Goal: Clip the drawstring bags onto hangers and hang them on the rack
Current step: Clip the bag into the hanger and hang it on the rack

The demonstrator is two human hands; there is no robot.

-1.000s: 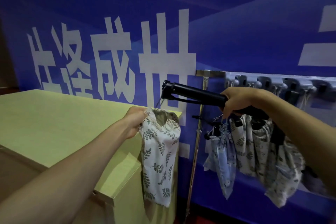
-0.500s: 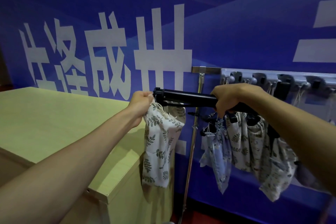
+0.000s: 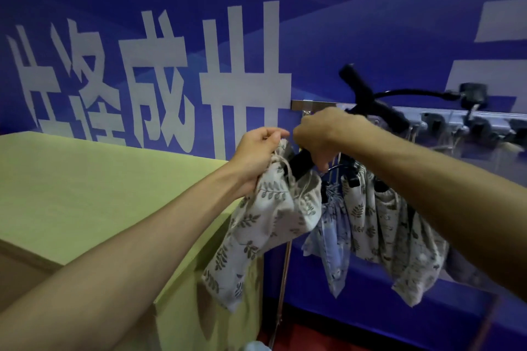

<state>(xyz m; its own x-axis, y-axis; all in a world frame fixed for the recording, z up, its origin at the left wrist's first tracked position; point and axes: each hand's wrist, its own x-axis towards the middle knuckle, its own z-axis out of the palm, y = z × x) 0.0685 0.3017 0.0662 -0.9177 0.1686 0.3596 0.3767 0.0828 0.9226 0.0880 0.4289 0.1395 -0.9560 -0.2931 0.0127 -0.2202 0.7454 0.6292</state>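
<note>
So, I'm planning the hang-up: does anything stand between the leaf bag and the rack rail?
Nothing visible does. The rail is bare at its left end, above the leaf bag; bags already hung sit further right.

Large white Chinese characters on the blue wall banner perhaps read 生逢成世.

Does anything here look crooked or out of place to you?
The black hanger is steeply tilted in front of the rack, hook sideways. The left hand grips the leaf-print drawstring bag, the right hand the hanger's lower end; nothing looks damaged.
</note>
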